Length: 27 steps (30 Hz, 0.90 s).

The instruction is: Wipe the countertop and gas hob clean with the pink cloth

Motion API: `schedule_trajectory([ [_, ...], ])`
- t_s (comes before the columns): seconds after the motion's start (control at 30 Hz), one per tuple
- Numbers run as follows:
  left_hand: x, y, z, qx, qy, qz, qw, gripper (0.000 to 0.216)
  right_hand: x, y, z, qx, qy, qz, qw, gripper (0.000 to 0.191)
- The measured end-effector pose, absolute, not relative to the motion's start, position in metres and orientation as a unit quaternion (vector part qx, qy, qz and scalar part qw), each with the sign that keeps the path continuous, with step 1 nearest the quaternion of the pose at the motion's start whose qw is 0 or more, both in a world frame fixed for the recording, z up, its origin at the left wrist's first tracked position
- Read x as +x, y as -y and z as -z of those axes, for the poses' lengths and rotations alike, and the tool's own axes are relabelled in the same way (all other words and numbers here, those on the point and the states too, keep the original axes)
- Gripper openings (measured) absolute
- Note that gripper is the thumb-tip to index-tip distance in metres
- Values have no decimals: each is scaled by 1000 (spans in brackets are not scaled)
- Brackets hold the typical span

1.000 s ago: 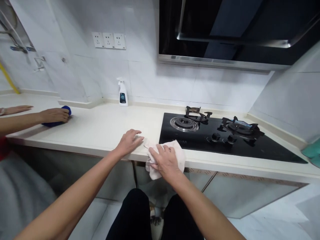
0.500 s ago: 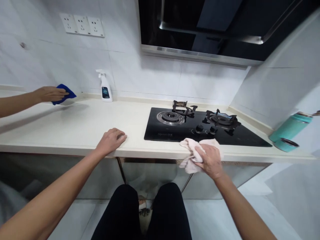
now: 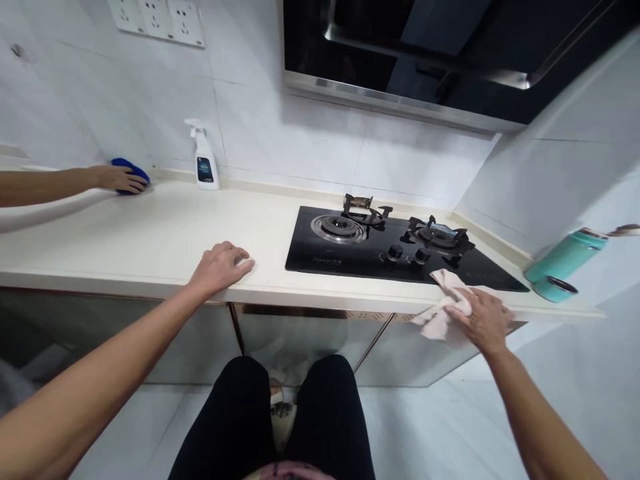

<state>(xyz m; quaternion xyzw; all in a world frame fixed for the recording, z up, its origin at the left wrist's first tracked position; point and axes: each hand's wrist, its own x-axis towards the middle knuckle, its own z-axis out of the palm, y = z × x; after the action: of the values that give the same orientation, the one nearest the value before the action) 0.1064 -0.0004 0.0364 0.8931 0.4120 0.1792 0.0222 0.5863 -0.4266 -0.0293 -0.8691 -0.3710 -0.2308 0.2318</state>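
My right hand (image 3: 481,320) presses a crumpled pale pink cloth (image 3: 444,308) against the front edge of the cream countertop (image 3: 150,240), just in front of the right end of the black gas hob (image 3: 390,250). The cloth hangs partly over the edge. My left hand (image 3: 220,265) rests palm down on the countertop near its front edge, left of the hob, fingers loosely curled and holding nothing.
Another person's hand (image 3: 117,179) holds a blue cloth (image 3: 131,171) at the back left of the counter. A white spray bottle (image 3: 203,157) stands against the tiled wall. A teal flask (image 3: 567,260) lies at the far right. A range hood (image 3: 440,60) hangs above.
My right hand has slid the cloth to the right along the counter's front edge, from beside my left hand to the hob's right end. The other person's hand moved toward the back wall.
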Motion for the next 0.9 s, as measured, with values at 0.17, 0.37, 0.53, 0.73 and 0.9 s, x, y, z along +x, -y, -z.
schedule_trajectory([
  [0.17, 107, -2, -32, 895, -403, -191, 27, 52, 478, 338, 37, -788, 512, 285, 189, 61],
  [0.37, 106, 0, -30, 894, -398, -203, 32, 50, 324, 214, 9, -728, 635, 217, 139, 54],
  [0.53, 103, -4, -27, 892, -396, -216, 37, 48, 271, 181, -7, -684, 684, 225, 116, 56],
  [0.73, 99, -6, -29, 896, -393, -197, 55, 50, 343, 233, -2, -694, 667, 234, 140, 51],
  [0.9, 101, -4, -29, 899, -386, -204, 47, 50, 449, 304, 4, -768, 572, 239, 159, 43],
])
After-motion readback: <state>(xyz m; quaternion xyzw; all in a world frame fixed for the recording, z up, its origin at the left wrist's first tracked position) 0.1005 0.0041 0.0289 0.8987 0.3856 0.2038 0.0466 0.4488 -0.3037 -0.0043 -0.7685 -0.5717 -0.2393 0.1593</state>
